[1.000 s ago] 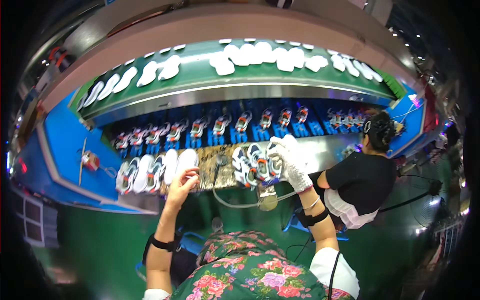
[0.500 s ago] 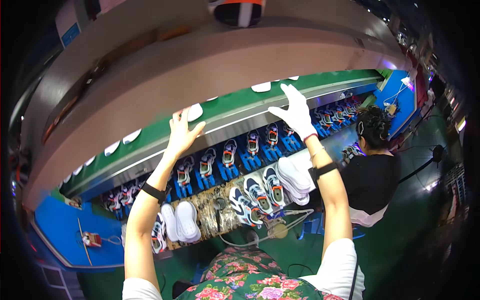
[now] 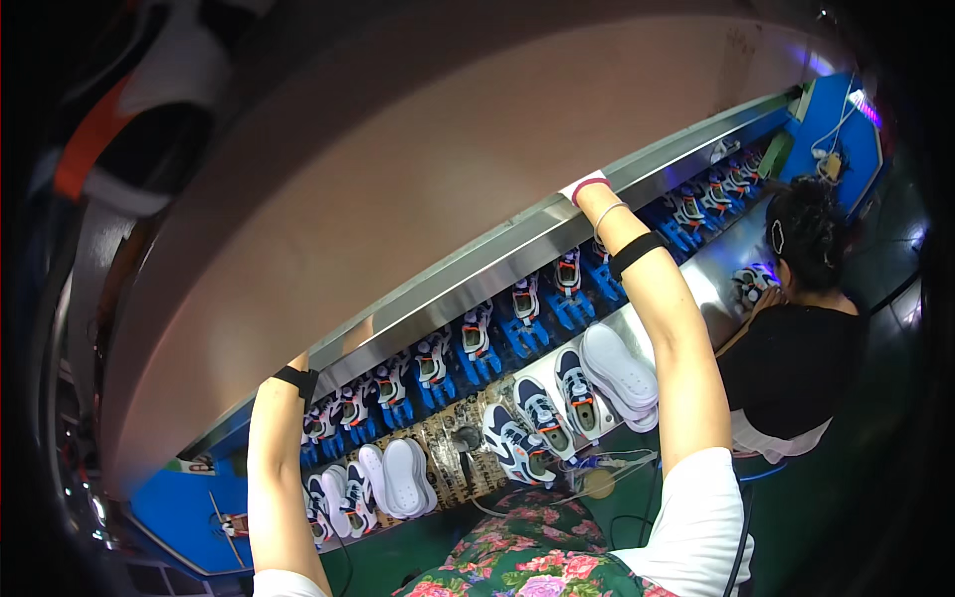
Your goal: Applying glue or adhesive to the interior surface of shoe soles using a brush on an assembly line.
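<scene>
Both arms reach forward beneath a broad brown overhanging panel (image 3: 418, 199). The white glove (image 3: 585, 185) on my right hand shows only its cuff at the panel's edge; the fingers are hidden. My left forearm (image 3: 279, 438), with a black wrist strap, goes under the same edge farther left, and that hand is out of sight. Whatever either hand touches cannot be seen. Just below the panel runs a metal rail (image 3: 477, 281). Beneath it stand several sneakers (image 3: 477, 328) in white, navy and orange on blue holders.
A worn bench (image 3: 453, 460) holds white shoe soles (image 3: 406, 480) on the left, more soles (image 3: 619, 373) on the right, and sneakers (image 3: 537, 413) between them. A brush-like black tool (image 3: 466, 443) lies there. To the right sits a co-worker (image 3: 806, 348) in black, holding a shoe.
Both hands have gone from view under the panel; before, they were spread above a green belt with white soles. The view has shifted, and the panel now hides the belt.
</scene>
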The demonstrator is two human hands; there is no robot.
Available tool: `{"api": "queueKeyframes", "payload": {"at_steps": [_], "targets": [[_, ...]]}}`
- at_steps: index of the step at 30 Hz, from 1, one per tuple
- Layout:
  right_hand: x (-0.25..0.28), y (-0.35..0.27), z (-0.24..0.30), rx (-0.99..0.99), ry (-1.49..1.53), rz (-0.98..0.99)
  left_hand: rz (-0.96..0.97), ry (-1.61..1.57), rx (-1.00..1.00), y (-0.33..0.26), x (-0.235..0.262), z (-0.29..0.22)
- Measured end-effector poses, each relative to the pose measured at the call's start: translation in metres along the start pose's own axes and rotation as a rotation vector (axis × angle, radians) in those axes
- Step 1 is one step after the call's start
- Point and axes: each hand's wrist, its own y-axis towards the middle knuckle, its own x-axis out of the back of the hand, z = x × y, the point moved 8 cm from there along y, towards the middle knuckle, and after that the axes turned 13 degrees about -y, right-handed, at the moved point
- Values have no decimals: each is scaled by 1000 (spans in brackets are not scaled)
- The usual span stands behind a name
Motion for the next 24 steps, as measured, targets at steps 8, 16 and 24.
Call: {"api": "queueKeyframes", "payload": {"at_steps": [8,16,24], "targets": [[-38,-5,-31,-25,174,-123,163,-465,16,33,-21,-48],[-26,-4,-68,6,2,-72,116,-261,-132,48,-28,-82],[-51,-1,-121,-27,11,-171,89,-253,-329,58,-26,-126]]}}
